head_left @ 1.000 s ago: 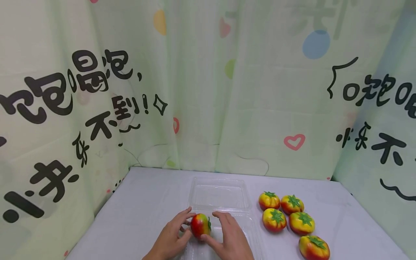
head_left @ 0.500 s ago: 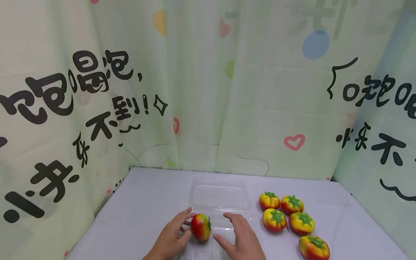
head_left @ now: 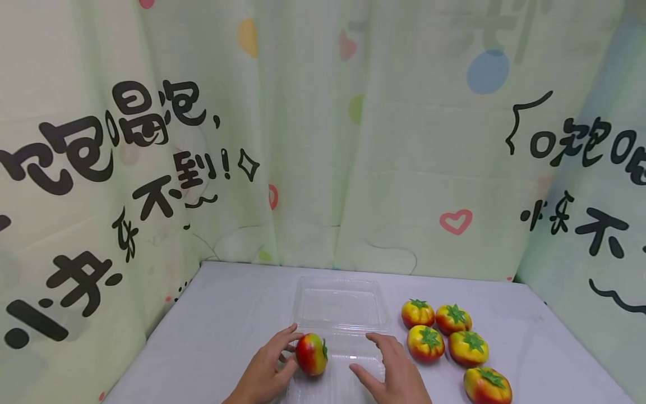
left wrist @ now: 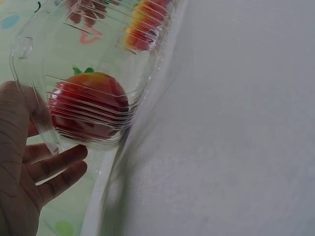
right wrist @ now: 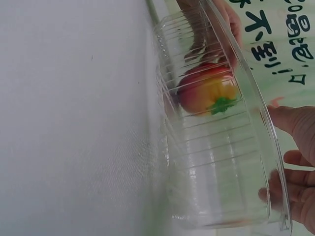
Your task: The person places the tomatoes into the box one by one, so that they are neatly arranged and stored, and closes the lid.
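Your left hand (head_left: 264, 365) has fingers loosely spread at the left edge of the clear box (head_left: 345, 350), just beside the red-yellow fruit (head_left: 310, 354) in it; whether it touches either, you cannot tell; your right hand (head_left: 396, 373) holds nothing, thumb and fingers well parted; five more fruits (head_left: 468, 349) sit rightward on the counter (head_left: 202, 348)

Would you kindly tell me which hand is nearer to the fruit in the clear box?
Left: the left hand is close beside the fruit, on its left; the right hand is on its right, across a wider gap.
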Demonstrator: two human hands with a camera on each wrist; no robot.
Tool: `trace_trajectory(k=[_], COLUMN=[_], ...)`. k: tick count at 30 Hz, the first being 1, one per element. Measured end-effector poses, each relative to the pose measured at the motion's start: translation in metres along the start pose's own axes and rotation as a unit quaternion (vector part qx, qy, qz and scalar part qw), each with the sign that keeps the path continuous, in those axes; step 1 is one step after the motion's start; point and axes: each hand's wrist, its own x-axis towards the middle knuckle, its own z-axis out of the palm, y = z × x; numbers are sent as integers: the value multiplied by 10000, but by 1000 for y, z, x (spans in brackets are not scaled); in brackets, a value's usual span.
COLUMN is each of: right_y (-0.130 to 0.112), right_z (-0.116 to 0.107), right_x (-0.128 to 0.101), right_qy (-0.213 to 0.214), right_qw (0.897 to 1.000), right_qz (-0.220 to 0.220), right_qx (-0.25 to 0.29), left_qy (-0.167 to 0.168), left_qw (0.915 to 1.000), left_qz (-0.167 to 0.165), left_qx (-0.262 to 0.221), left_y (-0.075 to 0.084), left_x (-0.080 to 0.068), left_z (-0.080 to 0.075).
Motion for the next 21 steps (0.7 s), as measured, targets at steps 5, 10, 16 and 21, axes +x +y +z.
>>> trace_trajectory(k=[5, 10, 16, 21], right_y=[9, 19, 27, 34], right_z=[-5, -8, -13, -18], right_x=[-2, -4, -8, -8], right_qy=[111, 204, 428, 358], right_qw=[9996, 9989, 9979, 9974], right_qz=[207, 294, 298, 403], right_qx=[-176, -305, -392, -486], left_qy=[-7, -15, -26, -20], left_qw=[10000, 10000, 10000, 10000], left_qz=[-40, -49, -63, -85], left_qx=[-39, -44, -30, -41], left_y=[0, 1, 1, 1], left_x=[-1, -1, -1, -1], left_z=[0, -1, -2, -1])
